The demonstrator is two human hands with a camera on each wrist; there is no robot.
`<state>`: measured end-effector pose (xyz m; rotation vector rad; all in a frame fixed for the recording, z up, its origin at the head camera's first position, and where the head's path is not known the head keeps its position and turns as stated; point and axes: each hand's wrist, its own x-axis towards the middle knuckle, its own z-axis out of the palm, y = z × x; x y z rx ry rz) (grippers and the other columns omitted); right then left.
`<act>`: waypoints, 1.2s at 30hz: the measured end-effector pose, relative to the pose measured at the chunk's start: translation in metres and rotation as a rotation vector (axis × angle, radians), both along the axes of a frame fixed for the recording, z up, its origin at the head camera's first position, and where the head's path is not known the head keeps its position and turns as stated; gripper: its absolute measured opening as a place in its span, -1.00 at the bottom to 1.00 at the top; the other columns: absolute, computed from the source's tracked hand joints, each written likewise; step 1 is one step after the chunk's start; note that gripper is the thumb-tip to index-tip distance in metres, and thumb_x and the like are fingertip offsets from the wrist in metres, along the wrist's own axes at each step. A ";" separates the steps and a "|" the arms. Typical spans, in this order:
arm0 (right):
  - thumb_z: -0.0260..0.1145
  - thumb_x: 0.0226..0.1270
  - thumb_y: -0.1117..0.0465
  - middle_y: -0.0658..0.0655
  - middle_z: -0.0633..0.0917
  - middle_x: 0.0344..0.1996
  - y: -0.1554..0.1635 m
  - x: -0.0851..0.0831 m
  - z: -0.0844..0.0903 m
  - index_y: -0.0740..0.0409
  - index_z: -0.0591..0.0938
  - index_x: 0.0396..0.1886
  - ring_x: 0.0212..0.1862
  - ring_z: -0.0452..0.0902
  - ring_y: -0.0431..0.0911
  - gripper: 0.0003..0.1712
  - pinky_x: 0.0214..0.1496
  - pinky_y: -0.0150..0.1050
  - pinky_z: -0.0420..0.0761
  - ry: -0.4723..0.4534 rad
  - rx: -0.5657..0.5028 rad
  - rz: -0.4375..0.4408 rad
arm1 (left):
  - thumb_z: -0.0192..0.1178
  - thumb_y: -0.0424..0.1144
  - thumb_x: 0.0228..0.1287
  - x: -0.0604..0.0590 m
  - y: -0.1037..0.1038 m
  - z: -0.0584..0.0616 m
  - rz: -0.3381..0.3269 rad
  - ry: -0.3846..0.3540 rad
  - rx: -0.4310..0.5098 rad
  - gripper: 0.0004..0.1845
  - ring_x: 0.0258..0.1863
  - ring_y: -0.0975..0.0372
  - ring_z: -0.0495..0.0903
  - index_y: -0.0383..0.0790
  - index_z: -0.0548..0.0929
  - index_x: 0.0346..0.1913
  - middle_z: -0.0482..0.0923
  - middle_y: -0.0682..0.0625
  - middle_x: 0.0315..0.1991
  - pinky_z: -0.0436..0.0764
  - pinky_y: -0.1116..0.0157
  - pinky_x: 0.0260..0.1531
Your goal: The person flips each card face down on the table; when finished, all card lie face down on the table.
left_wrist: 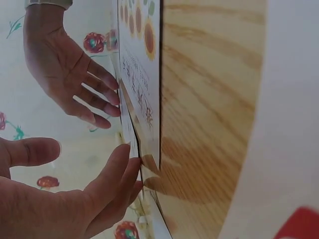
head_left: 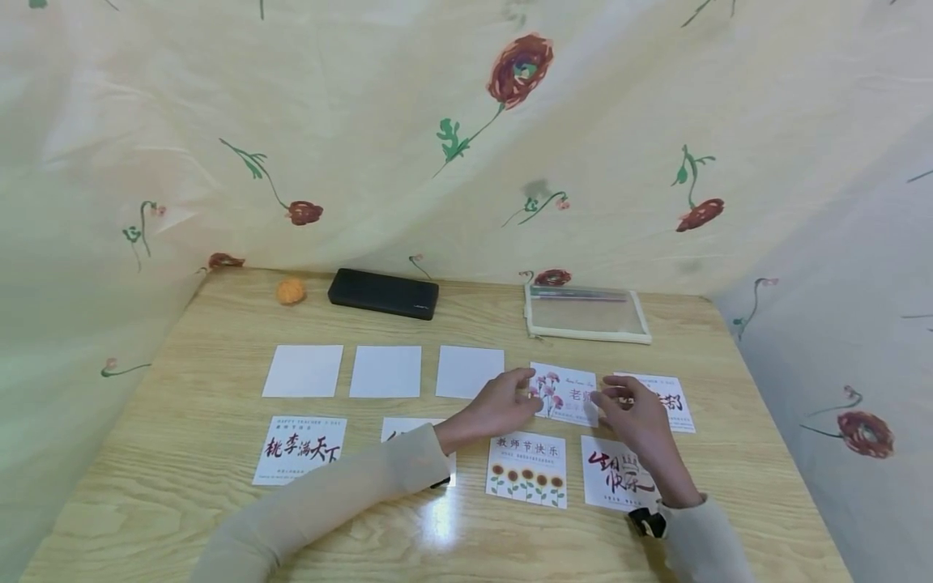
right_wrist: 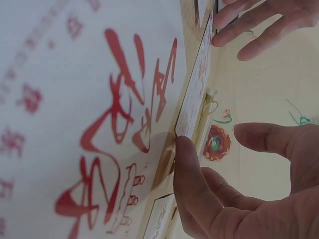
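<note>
Your left hand (head_left: pixel 497 406) and right hand (head_left: pixel 632 414) are touching the carnation card (head_left: pixel 564 394) at opposite edges. Fingers of both are lying extended, gripping nothing.

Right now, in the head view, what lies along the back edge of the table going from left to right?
Orange ball → black case → clear zip pouch.

Three blank cards (head_left: pixel 385 371), six printed cards (head_left: pixel 526 468), two hands (head_left: pixel 499 405).

Flower card (head_left: pixel 564 393) lies behind sunflower card (head_left: pixel 527 469).
</note>
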<state>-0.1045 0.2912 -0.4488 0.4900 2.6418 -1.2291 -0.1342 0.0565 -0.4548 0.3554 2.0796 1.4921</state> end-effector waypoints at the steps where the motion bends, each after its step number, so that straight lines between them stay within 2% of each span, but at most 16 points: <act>1: 0.28 0.56 0.05 0.39 0.55 0.26 0.000 0.000 0.000 0.30 0.40 0.49 0.17 0.61 0.17 -0.33 -0.12 -0.35 0.77 0.002 0.000 -0.002 | 0.09 -0.12 0.54 0.001 0.001 0.000 0.000 0.003 -0.006 -0.32 0.40 -0.04 0.55 -0.24 0.24 0.61 0.35 -0.25 0.54 0.61 0.03 0.33; 7: 0.27 0.57 0.05 0.40 0.54 0.24 -0.001 0.001 0.000 0.32 0.39 0.49 0.13 0.65 0.18 -0.33 -0.10 -0.31 0.79 0.020 -0.010 0.007 | 0.10 -0.14 0.53 0.003 0.004 0.002 0.006 0.039 -0.039 -0.33 0.39 -0.02 0.56 -0.24 0.26 0.61 0.39 -0.24 0.51 0.61 0.04 0.34; 9: 0.27 0.57 0.07 0.42 0.54 0.24 -0.001 0.001 0.000 0.33 0.40 0.48 0.10 0.67 0.16 -0.34 -0.11 -0.31 0.79 0.024 -0.018 0.002 | 0.11 -0.15 0.52 0.003 0.005 0.002 0.006 0.062 -0.056 -0.33 0.19 0.06 0.67 -0.24 0.27 0.60 0.42 -0.24 0.49 0.64 0.10 0.26; 11: 0.27 0.57 0.07 0.43 0.54 0.26 0.000 0.000 0.000 0.34 0.40 0.47 0.05 0.71 0.12 -0.35 -0.11 -0.31 0.80 0.019 -0.035 -0.005 | 0.12 -0.16 0.50 0.003 0.006 0.001 0.003 0.088 -0.071 -0.33 -0.07 0.11 0.67 -0.25 0.29 0.59 0.48 -0.24 0.42 0.67 0.14 0.09; 13: 0.26 0.59 0.07 0.45 0.52 0.29 0.001 0.000 0.000 0.33 0.39 0.48 0.01 0.74 0.07 -0.35 -0.10 -0.31 0.79 0.004 -0.063 -0.012 | 0.13 -0.17 0.50 0.004 0.006 0.000 0.000 0.120 -0.090 -0.34 -0.14 0.13 0.64 -0.27 0.29 0.58 0.51 -0.25 0.39 0.65 0.17 0.05; 14: 0.25 0.59 0.07 0.45 0.51 0.29 0.002 -0.001 0.000 0.33 0.39 0.48 0.00 0.76 0.05 -0.36 -0.10 -0.31 0.79 -0.003 -0.077 -0.018 | 0.13 -0.18 0.50 0.004 0.006 -0.001 -0.003 0.133 -0.094 -0.34 -0.14 0.12 0.65 -0.29 0.30 0.58 0.52 -0.26 0.38 0.66 0.16 0.05; 16: 0.24 0.61 0.06 0.44 0.51 0.29 0.003 -0.002 0.000 0.32 0.38 0.49 -0.02 0.77 0.00 -0.36 -0.08 -0.33 0.79 -0.017 -0.095 -0.024 | 0.12 -0.19 0.51 0.005 0.006 -0.002 -0.010 0.155 -0.098 -0.34 0.09 0.04 0.69 -0.31 0.29 0.58 0.53 -0.27 0.37 0.67 0.11 0.17; 19: 0.21 0.62 0.05 0.40 0.54 0.26 0.006 -0.002 0.000 0.31 0.40 0.48 0.00 0.76 -0.04 -0.37 -0.06 -0.37 0.77 -0.019 -0.105 -0.032 | 0.10 -0.18 0.54 0.007 0.006 -0.003 -0.022 0.172 -0.101 -0.35 0.35 -0.04 0.58 -0.31 0.28 0.58 0.51 -0.29 0.39 0.61 0.05 0.33; 23: 0.16 0.64 0.03 0.38 0.59 0.24 0.009 -0.003 0.003 0.29 0.41 0.49 0.03 0.76 -0.04 -0.39 -0.04 -0.39 0.76 -0.005 -0.100 -0.032 | 0.11 -0.15 0.53 0.007 0.006 -0.003 -0.032 0.177 -0.106 -0.35 0.32 -0.04 0.59 -0.28 0.29 0.58 0.54 -0.29 0.36 0.62 0.04 0.30; 26: 0.09 0.67 0.07 0.42 0.64 0.23 0.010 -0.004 0.006 0.28 0.42 0.48 -0.06 0.77 -0.14 -0.44 -0.07 -0.38 0.75 0.026 -0.104 -0.028 | 0.12 -0.11 0.53 0.007 0.006 -0.003 -0.038 0.173 -0.108 -0.35 0.33 -0.04 0.58 -0.22 0.30 0.58 0.54 -0.26 0.36 0.62 0.02 0.28; 31: 0.07 0.69 0.19 0.44 0.70 0.18 0.010 -0.007 0.010 0.35 0.48 0.42 -0.22 0.73 -0.33 -0.53 -0.11 -0.39 0.77 0.106 -0.187 0.022 | 0.07 0.03 0.58 0.005 0.005 0.000 -0.048 0.169 -0.099 -0.34 0.35 -0.05 0.57 -0.16 0.28 0.59 0.52 -0.23 0.38 0.63 0.02 0.29; 36: 0.10 0.68 0.26 0.43 0.71 0.17 0.008 -0.010 0.010 0.43 0.48 0.40 -0.19 0.71 -0.40 -0.54 -0.06 -0.41 0.75 0.124 -0.270 0.096 | 0.07 0.08 0.59 0.004 0.008 0.001 -0.055 0.187 -0.055 -0.33 0.33 0.00 0.61 -0.17 0.30 0.59 0.55 -0.23 0.38 0.62 0.12 0.30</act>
